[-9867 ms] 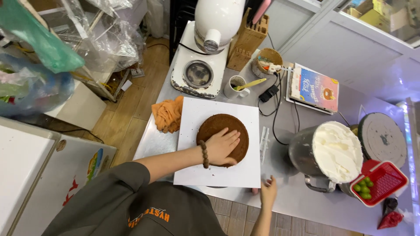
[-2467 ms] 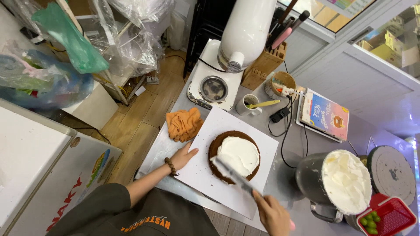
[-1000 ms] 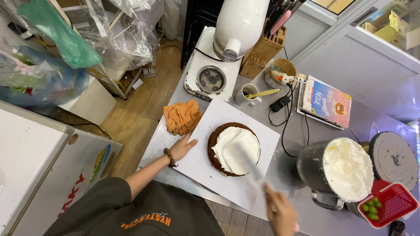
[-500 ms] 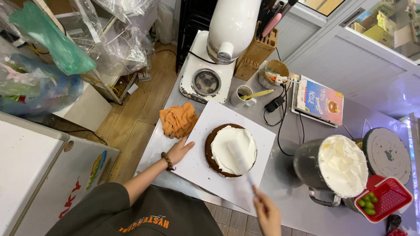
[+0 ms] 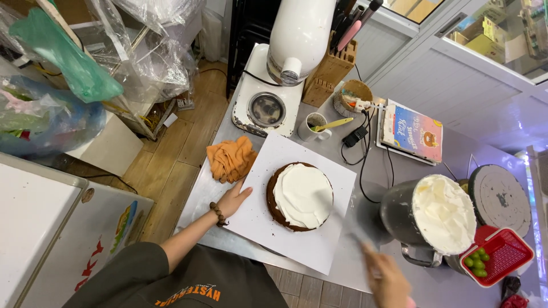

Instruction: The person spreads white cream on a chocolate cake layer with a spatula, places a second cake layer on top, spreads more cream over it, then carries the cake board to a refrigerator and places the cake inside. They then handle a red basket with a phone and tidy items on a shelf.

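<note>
Head view looks straight down on a grey steel worktop. At its middle lies a white square board, and on that board sits a round brown cake, its top covered with smooth white cream while a dark rim shows along the left and lower edge.

Left hand lies flat on the board's left edge, fingers open and spread, gripping nothing; a beaded bracelet circles the wrist. Just beyond its fingertips an orange cloth is bunched on the worktop, touching the board's upper left corner.

Right hand is at the lower edge, blurred by motion. Its fingers seem curled around a handle, with a faint blade-like streak reaching up toward the cake, but I cannot tell for sure what it grips.

To the right of the board stands a dark metal mixing bowl filled to the brim with whipped white cream. Below it, a small red basket holds several green round fruits. Farther back, a white mug has a yellow spatula standing in it, and a wooden knife block holds several utensils beside a white stand mixer.
</note>
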